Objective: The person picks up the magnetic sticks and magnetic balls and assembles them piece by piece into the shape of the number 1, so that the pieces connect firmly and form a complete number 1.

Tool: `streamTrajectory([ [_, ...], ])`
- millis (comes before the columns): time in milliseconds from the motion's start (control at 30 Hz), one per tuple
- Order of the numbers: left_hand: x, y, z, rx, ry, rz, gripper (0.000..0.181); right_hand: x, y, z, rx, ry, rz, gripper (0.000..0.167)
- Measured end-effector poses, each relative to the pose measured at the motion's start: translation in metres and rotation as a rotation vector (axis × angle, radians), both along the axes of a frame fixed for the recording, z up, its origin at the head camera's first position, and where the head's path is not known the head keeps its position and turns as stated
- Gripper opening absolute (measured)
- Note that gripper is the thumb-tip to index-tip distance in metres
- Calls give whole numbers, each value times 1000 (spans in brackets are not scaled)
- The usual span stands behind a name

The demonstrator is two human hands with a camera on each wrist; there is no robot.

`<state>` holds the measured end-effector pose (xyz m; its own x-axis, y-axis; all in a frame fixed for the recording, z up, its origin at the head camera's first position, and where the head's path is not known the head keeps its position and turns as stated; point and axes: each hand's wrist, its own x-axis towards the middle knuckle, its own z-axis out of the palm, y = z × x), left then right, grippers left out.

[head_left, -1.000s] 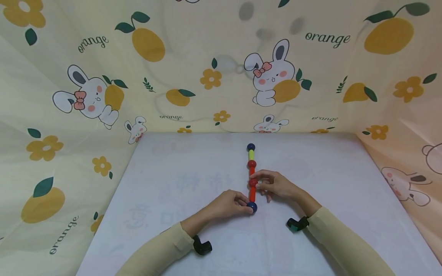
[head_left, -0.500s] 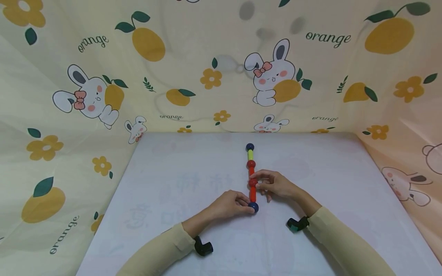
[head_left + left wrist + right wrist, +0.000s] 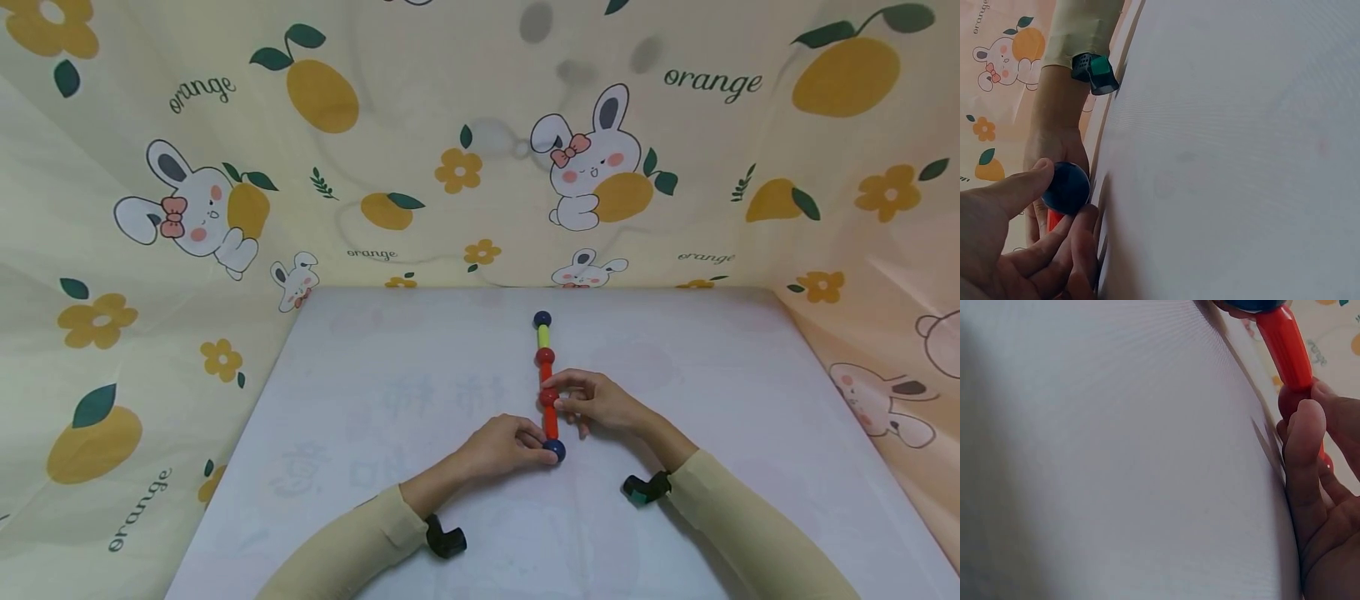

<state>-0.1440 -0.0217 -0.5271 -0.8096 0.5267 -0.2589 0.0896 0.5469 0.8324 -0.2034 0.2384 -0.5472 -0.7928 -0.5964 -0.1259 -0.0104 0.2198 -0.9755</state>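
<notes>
A straight chain of balls and rods lies on the white table, running away from me in the head view. Its far end is a dark blue ball [image 3: 542, 319], followed by a yellow-green rod [image 3: 543, 337] and a red ball [image 3: 545, 357]. A red rod [image 3: 546, 373] leads to a second red ball [image 3: 549, 397], which my right hand [image 3: 603, 402] pinches from the right. Another red rod [image 3: 1285, 347] joins that ball to the near blue ball [image 3: 1067, 187]. My left hand [image 3: 501, 444] grips this near ball between thumb and fingers.
The white tabletop [image 3: 375, 350] spreads around the chain. A patterned cloth [image 3: 480, 100] with rabbits and oranges hangs behind and at both sides. Black wrist devices [image 3: 446, 540] sit at the sleeve cuffs.
My left hand has shifted slightly right with the near blue ball. The chain's far end has swung slightly left, while my right hand has stayed in place.
</notes>
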Motion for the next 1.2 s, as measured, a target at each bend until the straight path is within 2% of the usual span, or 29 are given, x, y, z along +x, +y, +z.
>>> streamTrajectory([
  [233,1,1,-1,-22,26,13,33,0,-1,-1,0,17,-3,41],
  [500,1,2,-2,-62,83,20,36,-2,-5,1,108,89,-45,39],
  [833,1,4,-4,-108,128,24,37,-3,-5,1,121,69,-62,40],
  [1200,2,2,-3,-89,129,24,36,-3,-6,3,129,65,-76,41],
])
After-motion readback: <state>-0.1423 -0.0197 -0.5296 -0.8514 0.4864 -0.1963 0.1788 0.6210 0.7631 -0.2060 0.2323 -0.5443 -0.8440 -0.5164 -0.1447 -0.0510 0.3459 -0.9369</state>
